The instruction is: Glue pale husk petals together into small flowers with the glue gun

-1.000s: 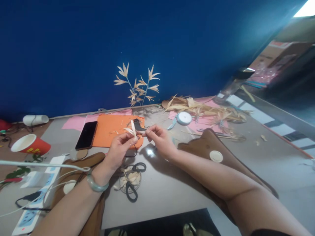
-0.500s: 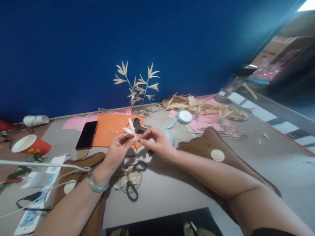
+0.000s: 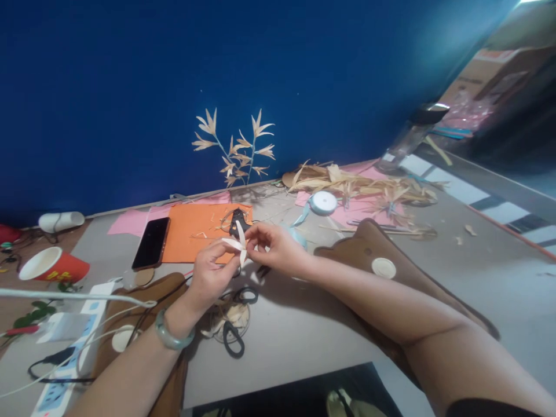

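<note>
A small pale flower of dried husk petals (image 3: 240,242) is pinched between my two hands above the table. My left hand (image 3: 215,271), with a jade-coloured bangle at the wrist, has thumb and fingertips closed on its left and lower petals. The fingers of my right hand (image 3: 280,250) are closed at the flower's right side, near its centre. Behind them a black glue gun (image 3: 238,221) lies on an orange sheet (image 3: 186,234). Below the hands, black-handled scissors (image 3: 233,340) rest on a round dish of husk pieces (image 3: 238,317).
Husk flowers on a branching stem (image 3: 237,152) stand against the blue wall. Ribbon spool (image 3: 324,202), dried husks (image 3: 343,180) and a brown cushioned mat (image 3: 360,255) are on the right. A phone (image 3: 151,243), red paper cup (image 3: 69,267) and power strip (image 3: 89,333) with cords are on the left.
The flower has turned so its petals spread toward me, with one now pointing left and one down. My right fingers have shifted up along its right side. The view has moved slightly.
</note>
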{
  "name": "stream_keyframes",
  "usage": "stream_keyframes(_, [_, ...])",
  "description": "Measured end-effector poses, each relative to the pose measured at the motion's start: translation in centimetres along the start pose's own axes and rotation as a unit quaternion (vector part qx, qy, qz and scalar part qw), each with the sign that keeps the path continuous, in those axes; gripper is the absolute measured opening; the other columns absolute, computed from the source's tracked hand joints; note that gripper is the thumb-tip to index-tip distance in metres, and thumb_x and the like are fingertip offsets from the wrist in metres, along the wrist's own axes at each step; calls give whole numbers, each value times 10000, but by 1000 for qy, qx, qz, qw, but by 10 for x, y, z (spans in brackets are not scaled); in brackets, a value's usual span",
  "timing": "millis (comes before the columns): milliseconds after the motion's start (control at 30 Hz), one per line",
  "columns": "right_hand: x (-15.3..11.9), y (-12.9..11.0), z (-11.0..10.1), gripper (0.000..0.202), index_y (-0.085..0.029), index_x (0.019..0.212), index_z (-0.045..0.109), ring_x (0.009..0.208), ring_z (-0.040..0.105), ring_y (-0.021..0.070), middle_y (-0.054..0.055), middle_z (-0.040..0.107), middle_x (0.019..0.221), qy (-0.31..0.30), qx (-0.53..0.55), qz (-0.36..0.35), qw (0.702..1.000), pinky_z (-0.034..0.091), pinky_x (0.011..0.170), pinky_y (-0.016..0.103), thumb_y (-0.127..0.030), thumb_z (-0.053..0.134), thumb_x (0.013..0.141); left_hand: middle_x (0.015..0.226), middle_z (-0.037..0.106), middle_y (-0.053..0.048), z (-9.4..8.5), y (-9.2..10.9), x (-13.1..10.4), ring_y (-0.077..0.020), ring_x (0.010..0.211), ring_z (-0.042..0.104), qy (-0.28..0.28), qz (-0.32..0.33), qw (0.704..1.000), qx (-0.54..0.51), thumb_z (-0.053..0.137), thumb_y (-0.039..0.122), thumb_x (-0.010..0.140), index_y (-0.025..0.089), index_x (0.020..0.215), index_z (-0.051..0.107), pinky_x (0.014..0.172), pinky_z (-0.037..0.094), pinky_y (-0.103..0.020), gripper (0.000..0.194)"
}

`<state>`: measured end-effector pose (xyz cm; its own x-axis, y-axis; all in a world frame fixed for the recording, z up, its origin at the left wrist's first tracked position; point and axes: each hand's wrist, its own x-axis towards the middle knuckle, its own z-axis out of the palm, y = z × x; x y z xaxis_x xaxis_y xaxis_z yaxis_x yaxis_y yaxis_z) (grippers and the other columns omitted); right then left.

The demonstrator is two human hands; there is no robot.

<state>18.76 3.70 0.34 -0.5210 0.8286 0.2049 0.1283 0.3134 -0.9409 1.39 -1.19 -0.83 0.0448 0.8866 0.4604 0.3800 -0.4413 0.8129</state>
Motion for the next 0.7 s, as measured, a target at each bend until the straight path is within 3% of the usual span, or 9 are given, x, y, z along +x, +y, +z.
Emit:
stream_keyframes(167, [3, -2, -4, 72, -141, 789, 676, 559, 491, 77, 1, 644, 674, 52, -30, -2, 998, 395, 550, 214, -159, 630, 736, 1006, 696, -75, 0, 4, 0, -194, 968, 641, 47, -17, 999, -21, 683, 229, 781, 170, 779, 691, 902, 479, -334, 60])
stream_keyframes(267, [3, -10, -6, 67, -146, 752, 649, 627, 552, 96, 6, 652, 705, 89, 79, 21, 993, 438, 608, 232, -209, 665, 735, 833, 721, -42, 0, 7, -2, -133, 705, 646, 61, -45, 997, -34, 692, 242, 778, 165, 742, 697, 691, 518, -251, 85])
stream_keyframes(367, [1, -19, -7, 156, -154, 722, 619, 634, 558, 88, -10, 641, 703, 100, 167, 34, 980, 452, 629, 232, -255, 735, 698, 665, 700, 2, 0, 7, -6, -92, 529, 598, 41, -57, 996, -52, 683, 221, 790, 177, 828, 729, 538, 486, -198, 74])
stream_keyframes(533, [-5, -27, -6, 192, -150, 706, 633, 568, 518, 71, -27, 624, 642, 81, 203, 56, 974, 418, 564, 216, -287, 765, 690, 773, 749, -11, 1, 3, -13, -130, 670, 685, 51, -10, 998, -41, 713, 158, 755, 210, 845, 747, 636, 535, -215, 109])
stream_keyframes(700, [-9, -28, -5, 160, -145, 727, 660, 635, 601, 114, 16, 686, 700, 61, 184, 37, 980, 475, 631, 260, -290, 723, 747, 825, 750, -17, 1, 2, -15, -154, 746, 693, 66, 12, 998, -19, 704, 152, 761, 219, 853, 747, 676, 546, -246, 122])
